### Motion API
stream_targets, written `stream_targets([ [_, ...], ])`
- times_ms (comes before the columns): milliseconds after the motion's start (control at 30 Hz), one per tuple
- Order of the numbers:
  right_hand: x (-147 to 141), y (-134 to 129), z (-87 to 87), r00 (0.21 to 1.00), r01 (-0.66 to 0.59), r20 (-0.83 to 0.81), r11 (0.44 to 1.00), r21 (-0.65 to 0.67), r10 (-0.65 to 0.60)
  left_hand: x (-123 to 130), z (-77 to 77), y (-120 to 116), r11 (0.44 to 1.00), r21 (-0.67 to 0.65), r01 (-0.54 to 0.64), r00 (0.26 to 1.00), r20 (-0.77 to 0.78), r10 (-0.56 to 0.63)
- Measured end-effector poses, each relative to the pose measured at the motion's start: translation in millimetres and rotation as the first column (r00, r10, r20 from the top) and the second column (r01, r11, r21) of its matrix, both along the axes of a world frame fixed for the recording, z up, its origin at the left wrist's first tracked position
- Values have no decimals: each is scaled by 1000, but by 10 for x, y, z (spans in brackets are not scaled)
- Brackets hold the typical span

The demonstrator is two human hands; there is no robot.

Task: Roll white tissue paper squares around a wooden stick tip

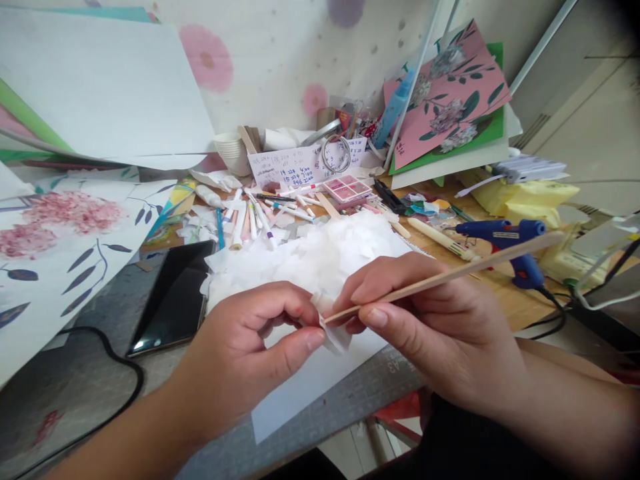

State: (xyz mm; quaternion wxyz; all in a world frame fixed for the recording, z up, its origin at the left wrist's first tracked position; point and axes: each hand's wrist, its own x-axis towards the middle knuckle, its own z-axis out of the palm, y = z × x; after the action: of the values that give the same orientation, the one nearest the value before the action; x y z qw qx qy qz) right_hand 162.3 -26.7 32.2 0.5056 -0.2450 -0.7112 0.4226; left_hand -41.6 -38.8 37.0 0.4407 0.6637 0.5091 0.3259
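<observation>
Between thumb and fingers, my left hand [265, 333] pinches a small piece of thin white paper [339, 339]. My right hand [425, 327] is closed round a flat wooden stick [465, 268], which slants up to the right. The stick's lower tip meets the paper at my left fingertips. Just behind both hands, a heap of white paper pieces [320, 250] lies on a white sheet [295, 393]. My right fingertips are close to the paper piece; whether they touch it I cannot tell.
A black phone [175, 293] lies left of the heap. Markers [260, 220] are scattered behind it, near a pink palette [347, 189]. A blue glue gun [505, 233] and its cable are at the right. Flower pictures [75, 220] stand at the left, with a pink one [450, 100] at the back right.
</observation>
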Motion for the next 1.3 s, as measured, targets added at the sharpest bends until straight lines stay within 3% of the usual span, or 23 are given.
stream_targets([
  [367, -27, 12, -55, 993, -11, 118, 982, 187, -11, 17, -7, -20, 999, 0, -41, 997, -65, 41],
  [500, -44, 19, -40, 994, 23, 102, 989, 146, -38, -22, -54, 5, 1000, 12, -5, 999, -41, 5],
  [767, -35, 28, -28, 998, 47, 40, 999, 18, -47, -41, -76, 20, 987, -162, 12, 999, 31, -7],
  [1000, -45, 11, -27, 1000, 27, 10, 1000, -2, -27, 0, -30, 48, 999, 31, 12, 995, -101, -9],
  [1300, -42, 21, -23, 989, 66, 123, 987, 149, -85, -22, -69, 28, 971, 228, 77, 979, -201, -31],
])
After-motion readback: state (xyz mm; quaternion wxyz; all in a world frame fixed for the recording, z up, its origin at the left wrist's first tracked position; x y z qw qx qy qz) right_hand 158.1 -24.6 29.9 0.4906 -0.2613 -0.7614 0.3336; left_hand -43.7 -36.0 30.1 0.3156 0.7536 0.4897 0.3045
